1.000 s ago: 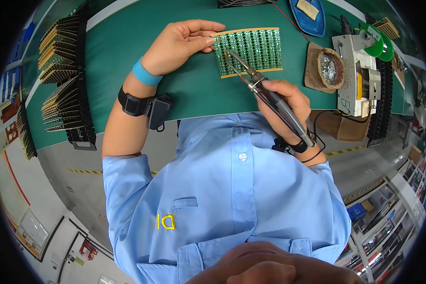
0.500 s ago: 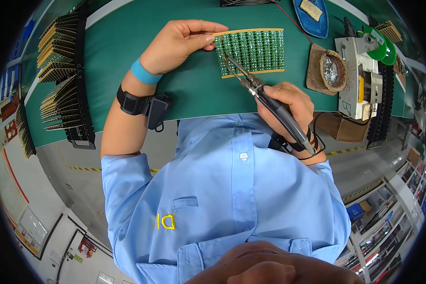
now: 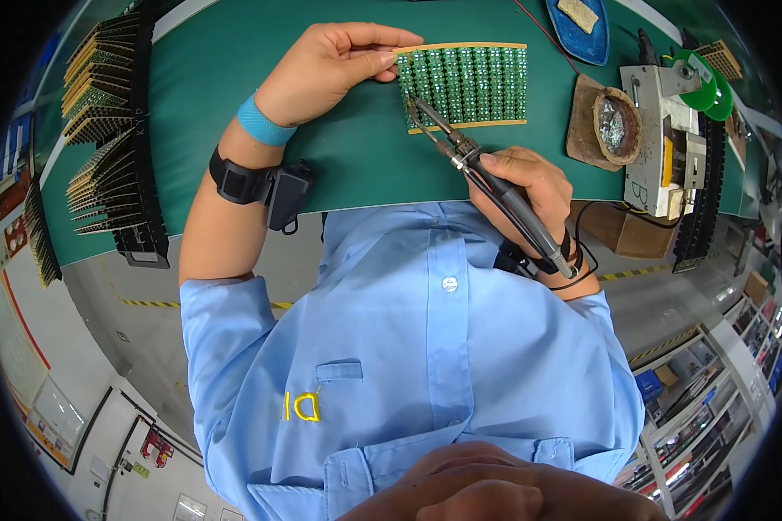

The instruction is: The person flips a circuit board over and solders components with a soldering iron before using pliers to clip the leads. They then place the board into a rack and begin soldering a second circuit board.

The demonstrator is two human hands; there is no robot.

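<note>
A green circuit board panel (image 3: 469, 87) with light brown edge strips lies at the far middle of the green bench. My left hand (image 3: 326, 74) pinches its upper left corner between thumb and fingers. In my right hand (image 3: 530, 187) is a black soldering iron (image 3: 514, 201), gripped like a pen, with a thin metal guide beside its shaft. The iron's tip reaches the left column of the panel; whether it touches the board is too small to tell.
Racks of similar panels (image 3: 104, 78) line the bench's left side. To the right sit a round brown bowl (image 3: 619, 130) holding silvery bits, a metal device (image 3: 660, 174) with a green spool (image 3: 712, 91), and a blue dish (image 3: 573, 39) with a sponge.
The view has shifted slightly. My left hand and the panel sit a little farther away, and the iron's tip is slightly lower along the panel's left column. Both grips are the same.
</note>
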